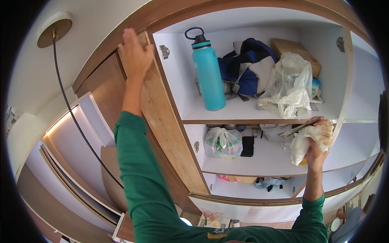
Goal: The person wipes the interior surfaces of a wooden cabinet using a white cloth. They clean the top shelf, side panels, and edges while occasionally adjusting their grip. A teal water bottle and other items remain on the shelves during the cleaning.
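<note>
My left hand (135,56) lies against the top of a bare wooden board (164,112) at the left edge of an open cabinet; its fingers are raised, and nothing shows in it. My right hand (316,150) grips a white cloth (307,141) with brownish stains and a thin, flat, grey-brown tool (296,130), in front of the middle shelf's right end. Whether the tool is a scraper or a putty knife I cannot tell. A turquoise water bottle (209,77) stands upright on the upper shelf, beside a blue and grey bag (247,70).
Plastic bags (291,85) and a cardboard box (294,54) sit on the upper shelf. A tied bag (223,142) is on the middle shelf. A pendant lamp cord (82,127) hangs at left. Another person (349,223) is at the lower right, near a white bucket (333,225).
</note>
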`<state>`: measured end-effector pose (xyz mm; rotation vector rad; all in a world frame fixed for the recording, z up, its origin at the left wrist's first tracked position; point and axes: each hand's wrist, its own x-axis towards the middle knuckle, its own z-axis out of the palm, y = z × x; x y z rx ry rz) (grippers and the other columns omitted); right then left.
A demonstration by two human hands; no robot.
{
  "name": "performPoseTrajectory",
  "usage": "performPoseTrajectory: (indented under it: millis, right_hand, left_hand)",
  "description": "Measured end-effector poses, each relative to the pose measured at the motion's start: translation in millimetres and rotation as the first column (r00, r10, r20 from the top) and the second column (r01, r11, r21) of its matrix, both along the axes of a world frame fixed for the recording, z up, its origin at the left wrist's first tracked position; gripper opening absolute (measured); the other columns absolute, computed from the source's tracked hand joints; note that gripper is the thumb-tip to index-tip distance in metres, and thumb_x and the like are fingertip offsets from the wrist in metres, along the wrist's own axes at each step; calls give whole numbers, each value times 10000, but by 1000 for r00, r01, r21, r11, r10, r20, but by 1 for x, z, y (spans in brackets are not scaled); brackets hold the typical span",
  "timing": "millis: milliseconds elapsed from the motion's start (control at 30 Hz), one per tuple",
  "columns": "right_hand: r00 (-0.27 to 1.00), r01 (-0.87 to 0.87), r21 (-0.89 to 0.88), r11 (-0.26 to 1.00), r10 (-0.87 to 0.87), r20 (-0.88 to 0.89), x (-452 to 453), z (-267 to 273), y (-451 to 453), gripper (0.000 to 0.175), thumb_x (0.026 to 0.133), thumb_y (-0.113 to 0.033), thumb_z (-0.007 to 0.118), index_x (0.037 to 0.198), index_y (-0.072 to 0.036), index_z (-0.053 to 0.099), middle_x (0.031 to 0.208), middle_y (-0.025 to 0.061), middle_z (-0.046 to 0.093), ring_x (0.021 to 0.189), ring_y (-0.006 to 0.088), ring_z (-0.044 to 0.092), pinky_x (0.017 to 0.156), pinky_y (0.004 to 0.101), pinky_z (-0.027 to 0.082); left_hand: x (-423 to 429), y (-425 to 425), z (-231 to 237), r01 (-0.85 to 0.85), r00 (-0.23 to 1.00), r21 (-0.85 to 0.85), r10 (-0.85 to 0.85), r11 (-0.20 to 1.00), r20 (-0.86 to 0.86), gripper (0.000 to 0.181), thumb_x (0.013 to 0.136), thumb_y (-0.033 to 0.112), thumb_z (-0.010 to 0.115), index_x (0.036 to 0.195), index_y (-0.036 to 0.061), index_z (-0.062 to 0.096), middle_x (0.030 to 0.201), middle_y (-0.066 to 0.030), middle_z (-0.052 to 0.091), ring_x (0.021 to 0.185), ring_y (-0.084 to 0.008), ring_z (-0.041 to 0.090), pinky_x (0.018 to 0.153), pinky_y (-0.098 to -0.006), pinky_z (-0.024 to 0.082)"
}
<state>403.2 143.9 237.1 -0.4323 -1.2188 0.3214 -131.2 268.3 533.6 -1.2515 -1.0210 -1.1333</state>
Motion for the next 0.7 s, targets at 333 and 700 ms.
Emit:
performPoseTrajectory:
  millis: [333,700]
  right_hand:
    - [975,-220,-68,973,220,-15,-16,8,1,428,787,-24,707,1193,-21,569,1078,50,602,966,135,605,887,281,491]
    - [930,-334,66,940,317,186,-109,100,22,545,808,16,639,1347,6,559,1199,80,662,1097,169,648,986,314,503]
  left_hand:
    - [-46,-36,13,63,998,-173,-63,983,4,721,917,225,611,1558,-18,385,1642,-238,347,1543,-367,303,1259,-520,209]
    - [204,-125,-162,752,274,-654,-941,81,199,759,1031,380,604,1608,-9,300,1611,-223,400,1515,-337,363,1238,-441,276]
